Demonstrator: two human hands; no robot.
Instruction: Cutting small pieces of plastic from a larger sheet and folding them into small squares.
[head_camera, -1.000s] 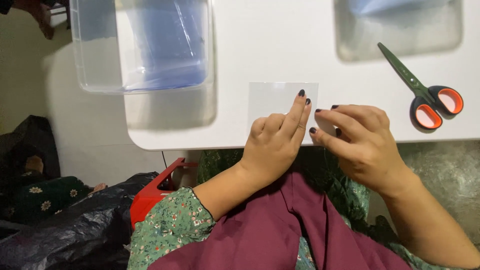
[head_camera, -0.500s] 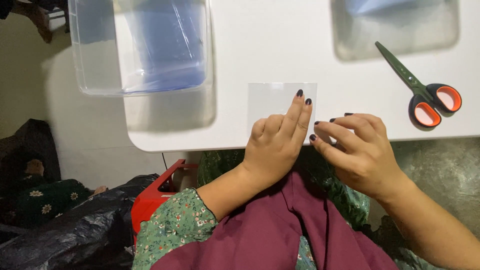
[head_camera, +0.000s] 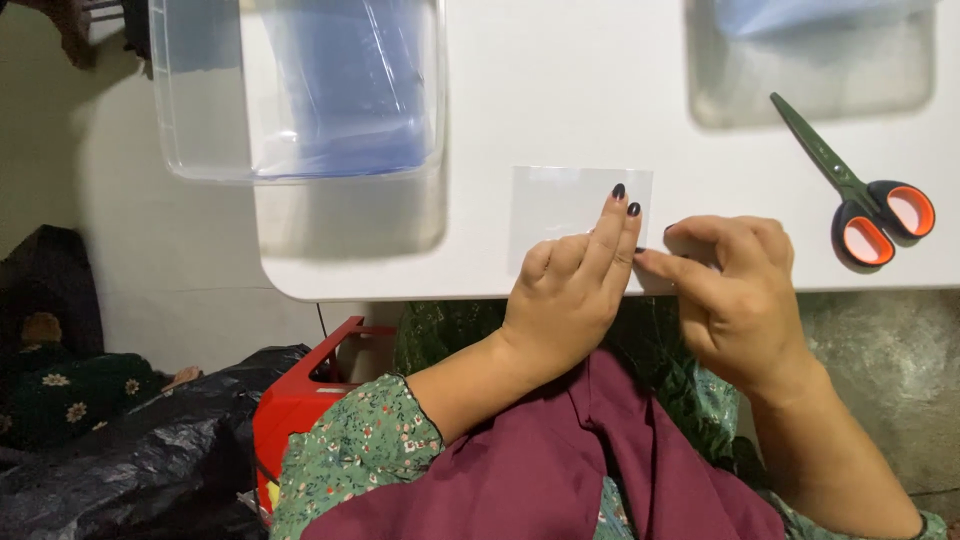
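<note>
Pressing flat on a small clear plastic sheet near the front edge of the white desk, left hand has two fingers extended together on it. Right hand pinches the sheet's right edge, fingers curled. Orange-handled scissors lie well to the right; clear plastic bin overhangs the desk's left end.

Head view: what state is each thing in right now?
Clear sheet: flat on the white table, pinned.
Left hand: two fingers pressing the sheet.
Right hand: fingertips pinched at the sheet's right edge.
Scissors: closed, lying untouched.
Clear bin: open-topped, overhanging the table edge, blue plastic inside.
</note>
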